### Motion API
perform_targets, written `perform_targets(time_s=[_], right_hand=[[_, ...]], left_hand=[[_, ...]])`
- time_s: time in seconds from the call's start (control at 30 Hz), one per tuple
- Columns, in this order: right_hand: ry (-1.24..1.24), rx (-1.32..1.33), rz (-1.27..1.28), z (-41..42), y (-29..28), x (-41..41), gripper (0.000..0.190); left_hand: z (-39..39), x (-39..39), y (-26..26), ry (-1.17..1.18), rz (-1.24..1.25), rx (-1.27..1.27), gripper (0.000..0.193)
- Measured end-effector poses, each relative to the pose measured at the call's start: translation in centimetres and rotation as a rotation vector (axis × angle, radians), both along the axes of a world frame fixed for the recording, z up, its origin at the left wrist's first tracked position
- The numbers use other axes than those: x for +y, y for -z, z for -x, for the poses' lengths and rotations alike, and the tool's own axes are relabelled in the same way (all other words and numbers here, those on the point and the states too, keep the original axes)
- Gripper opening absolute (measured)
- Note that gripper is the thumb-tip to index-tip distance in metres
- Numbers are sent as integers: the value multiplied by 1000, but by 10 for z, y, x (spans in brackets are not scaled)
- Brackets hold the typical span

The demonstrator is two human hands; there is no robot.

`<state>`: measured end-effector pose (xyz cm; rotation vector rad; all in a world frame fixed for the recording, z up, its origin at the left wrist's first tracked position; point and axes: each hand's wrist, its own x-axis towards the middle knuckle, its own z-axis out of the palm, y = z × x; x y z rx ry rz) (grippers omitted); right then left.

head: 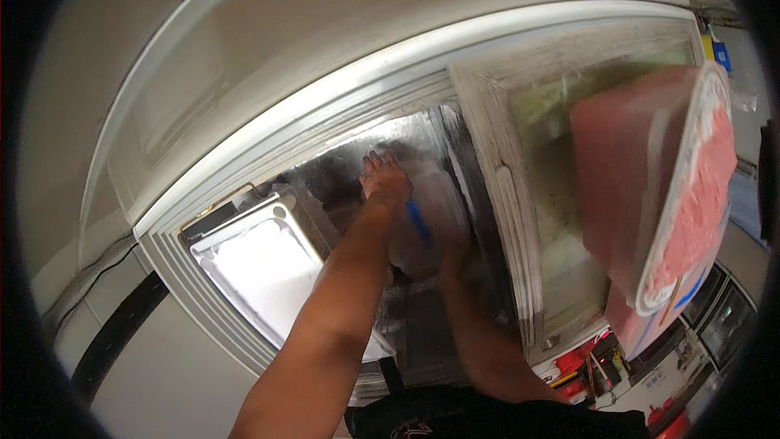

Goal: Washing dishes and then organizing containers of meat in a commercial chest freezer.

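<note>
Both arms reach down into an open chest freezer with a silvery inner wall (402, 128). My left hand (385, 175) is deep inside, its fingers spread near that wall; whether it presses on something is unclear. My right hand (454, 253) is blurred and dim, lower and to the right, its grip hidden. Between them shows a slim blue object (419, 222), perhaps a handle, over a pale, blurred shape that may be a container. Left of my left forearm is a bright white tray or tub (262, 262).
A sliding framed glass lid (548, 207) covers the freezer's right part. Over it, at the right, stands a large translucent tub of pink, creamy stuff (646, 177), a second pink container (634, 323) below. The freezer's pale rim (317, 91) curves behind. Red items (570, 363) lie at lower right.
</note>
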<state>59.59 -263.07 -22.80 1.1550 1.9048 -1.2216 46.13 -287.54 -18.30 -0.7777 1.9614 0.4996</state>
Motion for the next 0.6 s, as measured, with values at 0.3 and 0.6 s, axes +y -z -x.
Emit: perform_targets(time_s=[0.3,0.6], right_hand=[[76,30,-134,9,-20,-18,63],[10,365,-92,-25,42,68,55]], left_hand=[[18,0,-5,69,-218,-112,53],[-36,27,-200,-74,-397,632,38]])
